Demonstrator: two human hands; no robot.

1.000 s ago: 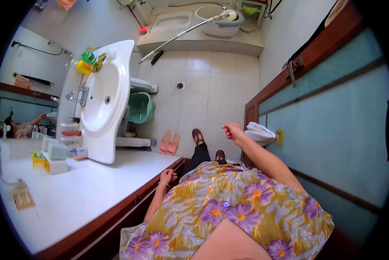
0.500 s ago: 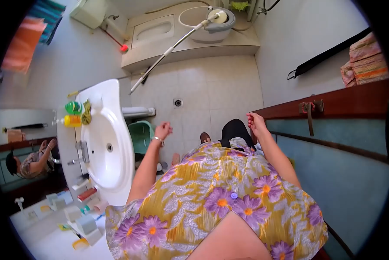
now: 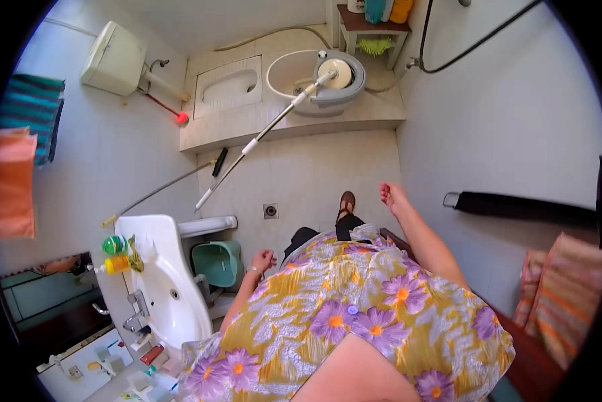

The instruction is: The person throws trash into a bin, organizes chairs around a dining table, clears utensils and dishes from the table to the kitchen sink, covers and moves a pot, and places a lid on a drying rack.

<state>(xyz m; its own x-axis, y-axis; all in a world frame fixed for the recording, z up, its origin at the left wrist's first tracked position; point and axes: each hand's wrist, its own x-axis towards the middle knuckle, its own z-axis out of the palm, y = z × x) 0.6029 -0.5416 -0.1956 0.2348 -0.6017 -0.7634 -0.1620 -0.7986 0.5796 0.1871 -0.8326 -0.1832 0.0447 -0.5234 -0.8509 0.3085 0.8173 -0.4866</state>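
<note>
My left hand, with a bracelet at the wrist, hangs low beside the green basin without touching it. Its fingers are curled in and hold nothing. Out to the right, my right hand is loosely closed and empty, over the floor near the right wall. Ahead, a mop leans out of a grey and white spin bucket; its pole slants down toward the lower left, apart from both hands. The bucket stands on the raised tiled step.
Left of me is a white washbasin with bottles and a cloth on its edge. A squat toilet lies in the step, with a red plunger-like tool beside it. A floor drain lies ahead. Towels hang at right.
I have moved forward past the door frame, so the bucket, mop and step appear nearer. The small stand with bottles has come into view. Both hands stay curled and empty.
</note>
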